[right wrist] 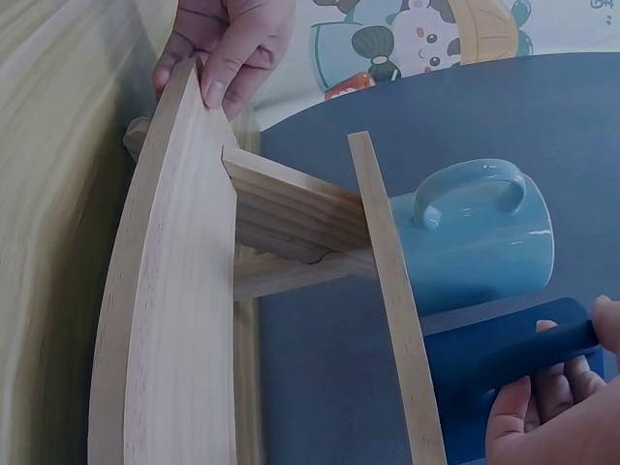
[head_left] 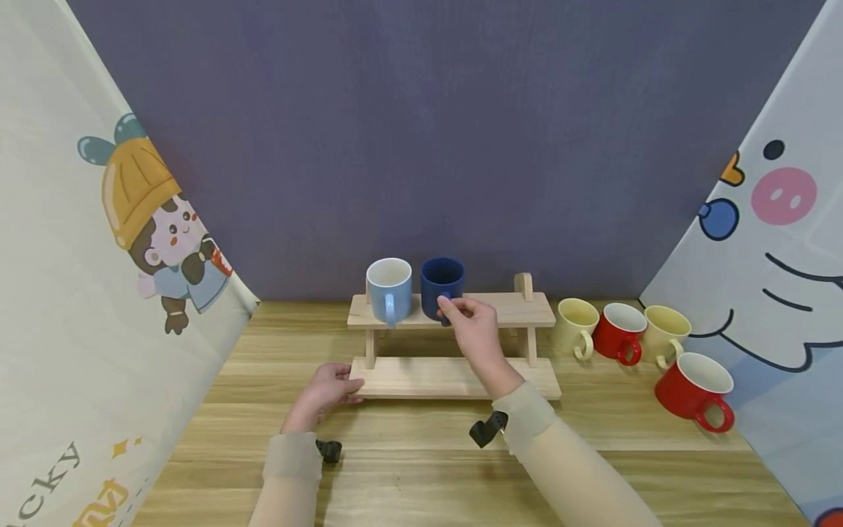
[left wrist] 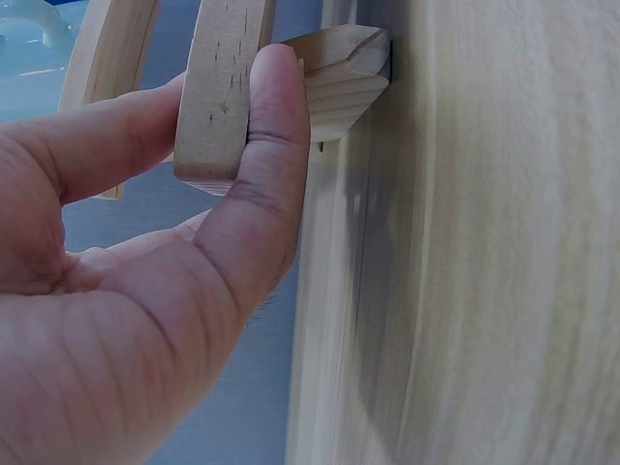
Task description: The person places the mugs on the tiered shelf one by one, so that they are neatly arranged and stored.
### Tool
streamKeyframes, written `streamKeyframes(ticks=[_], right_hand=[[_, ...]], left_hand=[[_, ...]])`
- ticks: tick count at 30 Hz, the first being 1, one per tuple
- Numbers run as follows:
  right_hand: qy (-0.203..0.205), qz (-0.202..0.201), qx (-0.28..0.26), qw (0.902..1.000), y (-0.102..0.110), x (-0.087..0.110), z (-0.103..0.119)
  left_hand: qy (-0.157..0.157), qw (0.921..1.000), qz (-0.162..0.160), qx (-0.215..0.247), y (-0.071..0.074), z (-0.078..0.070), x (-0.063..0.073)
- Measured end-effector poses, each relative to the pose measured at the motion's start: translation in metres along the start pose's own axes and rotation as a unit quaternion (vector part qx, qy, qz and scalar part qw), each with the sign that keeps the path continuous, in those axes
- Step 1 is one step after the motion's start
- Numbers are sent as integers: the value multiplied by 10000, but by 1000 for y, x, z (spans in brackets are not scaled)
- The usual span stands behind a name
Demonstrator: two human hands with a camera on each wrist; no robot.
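A two-tier wooden shelf stands against the back of the table. On its upper board sit a light blue mug at the left and a dark blue mug beside it, handles facing forward. My right hand pinches the dark blue mug's handle, thumb on top and fingers beneath in the right wrist view. My left hand grips the left end of the shelf's lower board between thumb and fingers. Nothing stands on that lower board.
Right of the shelf stand a yellow mug, a red mug, another yellow mug and a larger red mug nearer the front. A dark backdrop rises behind, with printed cloth on both sides.
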State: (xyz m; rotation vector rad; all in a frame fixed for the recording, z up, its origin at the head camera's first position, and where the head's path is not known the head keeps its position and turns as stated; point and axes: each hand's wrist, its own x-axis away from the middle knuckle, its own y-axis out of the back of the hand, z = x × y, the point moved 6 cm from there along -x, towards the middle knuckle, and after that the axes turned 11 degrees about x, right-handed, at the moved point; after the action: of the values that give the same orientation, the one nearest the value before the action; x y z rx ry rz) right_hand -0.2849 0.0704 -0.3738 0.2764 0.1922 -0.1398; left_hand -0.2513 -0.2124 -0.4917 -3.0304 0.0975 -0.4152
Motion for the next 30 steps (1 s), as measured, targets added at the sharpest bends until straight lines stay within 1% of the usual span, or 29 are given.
streamKeyframes(ticks=[9, 14, 18, 24, 30], right_hand=[[37, 62, -20, 10000, 6, 3, -1], [-21, 31, 25, 10000, 13, 5, -3], [32, 33, -32, 10000, 20, 6, -4], [139, 24, -128, 9998, 35, 9, 0], [250, -126, -115, 9995, 57, 7, -6]], left_hand=[[4, 10000, 51, -37, 1, 0, 0], [32, 10000, 72, -6, 1, 1, 0], [65, 10000, 35, 21, 1, 3, -1], [59, 10000, 7, 21, 1, 3, -1], [80, 10000, 13, 4, 1, 2, 0]])
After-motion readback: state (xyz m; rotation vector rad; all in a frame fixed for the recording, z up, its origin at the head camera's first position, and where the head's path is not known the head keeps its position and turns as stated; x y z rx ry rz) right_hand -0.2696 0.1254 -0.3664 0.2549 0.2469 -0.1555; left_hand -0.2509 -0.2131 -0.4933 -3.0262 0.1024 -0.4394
